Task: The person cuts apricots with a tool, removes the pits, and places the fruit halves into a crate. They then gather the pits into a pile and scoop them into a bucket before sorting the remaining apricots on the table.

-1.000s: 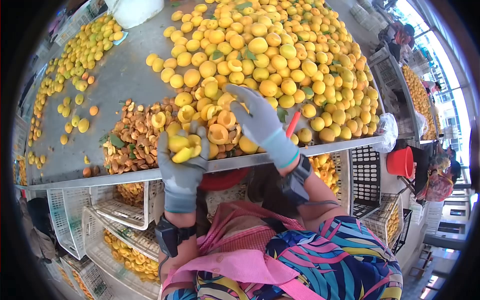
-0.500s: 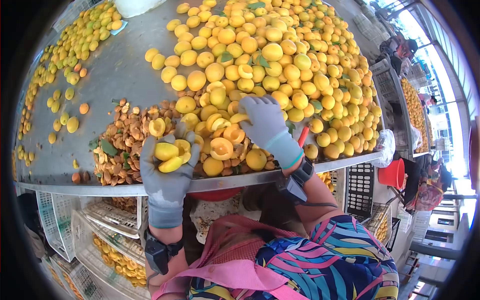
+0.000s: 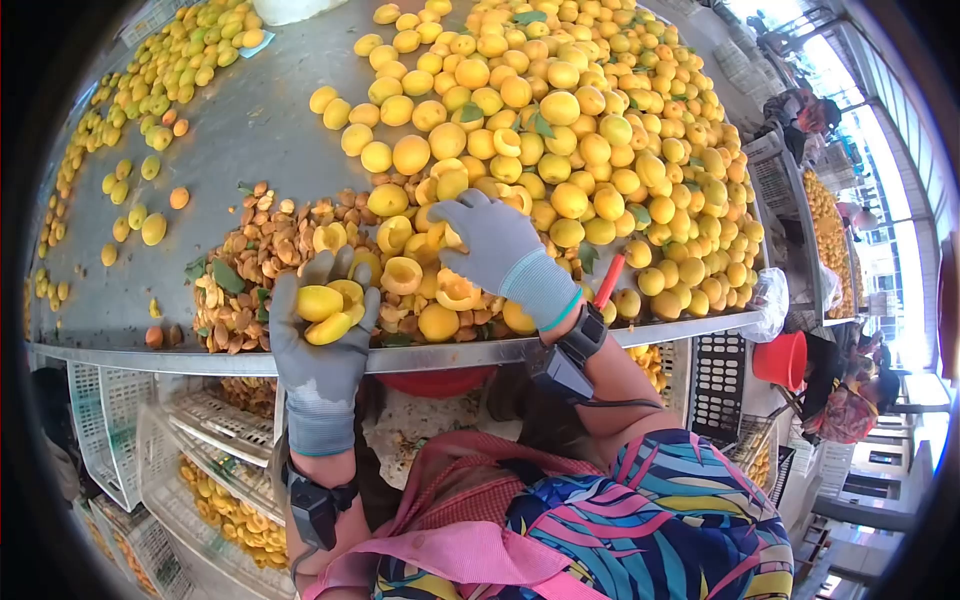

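Note:
My left hand (image 3: 318, 362), in a grey glove, is turned palm up at the table's near edge. Its fingers curl around several yellow apricot halves (image 3: 326, 328). To the right, my right hand (image 3: 492, 243), gloved alike, bends down over the pile with its fingers curled on an apricot half (image 3: 452, 238), mostly hidden under them. Cut, pitted halves (image 3: 402, 276) lie between the hands. Brown apricot pits (image 3: 245, 295) are heaped left of them. Whole apricots (image 3: 590, 150) spread behind and right of my right hand. A red handle (image 3: 609, 281) sticks up beside my right wrist.
The metal table (image 3: 240, 130) has a raised front rim. Greener apricots (image 3: 165, 85) lie at far left. Beneath stand plastic crates (image 3: 225, 425) and a red tub (image 3: 440, 381). A red bucket (image 3: 781, 360) and a plastic bag (image 3: 768, 305) are at right; other people are beyond.
My right hand has moved left and slightly down over the cut halves. My left hand, still holding apricot halves, has shifted slightly left. The whole view has shifted a little.

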The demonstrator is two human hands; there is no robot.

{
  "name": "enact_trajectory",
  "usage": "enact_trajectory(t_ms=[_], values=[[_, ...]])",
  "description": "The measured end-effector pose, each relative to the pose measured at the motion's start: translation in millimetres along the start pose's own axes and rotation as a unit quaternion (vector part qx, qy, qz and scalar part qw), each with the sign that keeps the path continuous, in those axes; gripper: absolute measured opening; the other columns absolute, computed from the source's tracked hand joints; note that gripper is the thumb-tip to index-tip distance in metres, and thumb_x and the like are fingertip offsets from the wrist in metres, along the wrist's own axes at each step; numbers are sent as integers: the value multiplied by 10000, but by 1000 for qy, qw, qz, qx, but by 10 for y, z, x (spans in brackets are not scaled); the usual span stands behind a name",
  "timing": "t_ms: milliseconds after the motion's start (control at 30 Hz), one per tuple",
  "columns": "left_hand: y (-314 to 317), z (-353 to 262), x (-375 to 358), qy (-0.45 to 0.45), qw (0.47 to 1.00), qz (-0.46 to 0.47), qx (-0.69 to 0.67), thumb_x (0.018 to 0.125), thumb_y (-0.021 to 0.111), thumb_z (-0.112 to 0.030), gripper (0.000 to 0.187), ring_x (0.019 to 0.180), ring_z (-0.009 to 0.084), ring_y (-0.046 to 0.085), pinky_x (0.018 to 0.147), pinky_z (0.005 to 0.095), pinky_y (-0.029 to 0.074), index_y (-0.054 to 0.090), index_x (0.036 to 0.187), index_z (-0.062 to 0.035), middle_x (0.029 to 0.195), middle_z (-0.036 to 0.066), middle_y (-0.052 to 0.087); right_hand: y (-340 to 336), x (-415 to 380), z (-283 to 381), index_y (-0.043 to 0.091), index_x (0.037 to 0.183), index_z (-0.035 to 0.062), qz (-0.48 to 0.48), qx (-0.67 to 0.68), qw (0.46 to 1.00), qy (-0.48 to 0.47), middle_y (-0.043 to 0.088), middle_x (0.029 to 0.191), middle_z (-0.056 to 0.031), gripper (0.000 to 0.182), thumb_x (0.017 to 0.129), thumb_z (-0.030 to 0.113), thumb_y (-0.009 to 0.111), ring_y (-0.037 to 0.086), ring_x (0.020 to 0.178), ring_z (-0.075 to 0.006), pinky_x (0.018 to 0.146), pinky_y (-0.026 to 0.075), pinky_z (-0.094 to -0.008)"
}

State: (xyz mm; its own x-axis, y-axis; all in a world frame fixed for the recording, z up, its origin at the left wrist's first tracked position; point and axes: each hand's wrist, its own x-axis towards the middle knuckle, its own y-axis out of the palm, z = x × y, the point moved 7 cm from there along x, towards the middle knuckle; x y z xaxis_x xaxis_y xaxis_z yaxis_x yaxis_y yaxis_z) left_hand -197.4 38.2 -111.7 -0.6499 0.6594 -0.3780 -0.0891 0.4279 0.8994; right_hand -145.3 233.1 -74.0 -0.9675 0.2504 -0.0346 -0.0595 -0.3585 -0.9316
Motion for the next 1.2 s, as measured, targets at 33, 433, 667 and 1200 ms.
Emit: enact_trajectory(t_ms=[33,433,667,1200], values=[[-23,9,7,-3,1000,-4,-3,897,549,-343,383,1198,297,475,1001,429,364,588,1153,-61,1295,134,526,11,9,-20,556,1078,164,3,-7,1000,13,567,1055,-110,349,749,246,640,597,939,-336,779,496,-447],[38,17,-25,-29,999,6,-39,907,526,-377,435,1211,278,462,1020,422,351,566,1204,-62,1311,117,515,-271,-269,-418,586,962,161,6,-19,990,141,588,982,-105,241,736,212,653,601,909,-303,742,488,-420],[154,243,-97,-70,997,39,-10,916,511,-381,508,1249,320,446,994,447,407,489,1311,-62,1343,144,480,-294,-260,-443,599,1019,173,-35,138,976,166,591,1024,-91,275,753,225,646,603,907,-310,764,491,-411],[222,545,-100,-148,985,74,56,898,510,-282,568,1248,349,444,869,426,514,349,1421,-131,1356,146,452,-334,-183,169,580,1031,140,-89,120,988,46,579,1040,-102,291,747,186,622,596,926,-335,758,489,-412]])
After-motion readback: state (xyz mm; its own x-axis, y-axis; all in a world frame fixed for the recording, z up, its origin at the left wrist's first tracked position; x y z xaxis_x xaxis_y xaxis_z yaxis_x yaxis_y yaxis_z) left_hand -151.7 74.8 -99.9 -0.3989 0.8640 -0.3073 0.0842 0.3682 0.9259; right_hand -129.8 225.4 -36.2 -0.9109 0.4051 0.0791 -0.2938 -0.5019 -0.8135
